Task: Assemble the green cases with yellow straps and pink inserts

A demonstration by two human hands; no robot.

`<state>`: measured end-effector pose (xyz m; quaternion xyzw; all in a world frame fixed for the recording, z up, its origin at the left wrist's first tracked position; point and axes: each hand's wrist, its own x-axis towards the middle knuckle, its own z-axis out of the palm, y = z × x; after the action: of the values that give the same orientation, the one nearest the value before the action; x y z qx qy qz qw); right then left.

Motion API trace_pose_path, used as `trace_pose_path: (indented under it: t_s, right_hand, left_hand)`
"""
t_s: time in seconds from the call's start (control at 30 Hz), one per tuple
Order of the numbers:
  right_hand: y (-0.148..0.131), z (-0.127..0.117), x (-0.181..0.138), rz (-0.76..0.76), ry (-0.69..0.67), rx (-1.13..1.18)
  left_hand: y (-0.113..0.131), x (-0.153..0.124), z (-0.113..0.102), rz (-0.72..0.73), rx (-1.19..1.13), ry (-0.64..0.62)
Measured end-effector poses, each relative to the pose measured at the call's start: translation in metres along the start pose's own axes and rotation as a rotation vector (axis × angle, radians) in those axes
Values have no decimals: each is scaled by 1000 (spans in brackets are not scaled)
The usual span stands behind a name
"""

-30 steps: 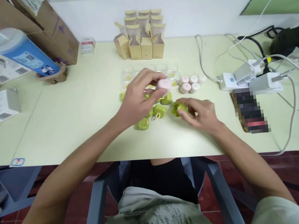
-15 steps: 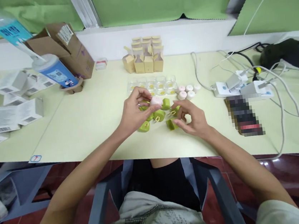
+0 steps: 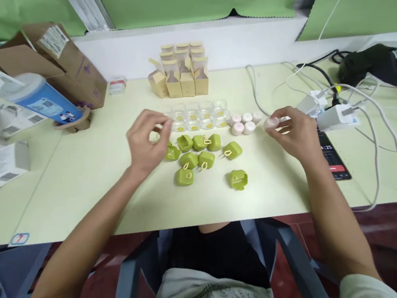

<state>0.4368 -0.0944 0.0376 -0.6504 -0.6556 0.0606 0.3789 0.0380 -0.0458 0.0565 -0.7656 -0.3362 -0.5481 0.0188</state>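
My right hand (image 3: 295, 131) pinches a small pale pink, rounded piece (image 3: 271, 122) between thumb and fingertips, just right of a cluster of similar pale pink and white pieces (image 3: 238, 128). My left hand (image 3: 148, 140) has its thumb and fingers brought together at the left end of a row of clear plastic cups with yellow marks (image 3: 192, 116); what it holds, if anything, I cannot make out. Several green cases with loops (image 3: 189, 160) lie between my hands. One open green case (image 3: 238, 179) sits apart, closer to the table's front edge.
Small open cardboard boxes (image 3: 187, 83) stand at the back. To the left are a brown carton (image 3: 82, 71), a blue-labelled canister (image 3: 44, 102) and white boxes (image 3: 10, 165). On the right lie a phone (image 3: 334, 157), chargers (image 3: 338, 116), cables and a dark bag (image 3: 372, 71).
My right hand has moved right and now holds a pale pink piece. My left hand has shifted left, off the green cases, and the pink piece it held no longer shows there.
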Motion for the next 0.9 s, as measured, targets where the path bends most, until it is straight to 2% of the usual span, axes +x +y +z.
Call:
trace_pose_path:
  t_s: [0.07, 0.1, 0.2, 0.3, 0.53, 0.7, 0.8, 0.9]
  right_hand:
    - [6, 3, 2, 30, -27, -100]
    - [7, 7, 2, 37, -36, -116]
    - [9, 20, 1, 35, -35, -70]
    - [11, 30, 0, 15, 19, -8]
    - [15, 35, -1, 9, 30, 53]
    - [21, 35, -2, -65, 7, 54]
    - [22, 29, -2, -129, 48, 40]
    - [13, 23, -3, -127, 90, -7]
  left_hand:
    - [-21, -14, -10, 106, 75, 102]
    - [-29, -22, -12, 102, 105, 117]
    - [-39, -47, -12, 117, 115, 83]
    - [-37, -60, -7, 100, 83, 33]
    - [-31, -59, -6, 15, 51, -94]
    - [-32, -59, -7, -33, 23, -116]
    - [-32, -59, -6, -41, 20, -115]
    - [-32, -59, -6, -30, -13, -86]
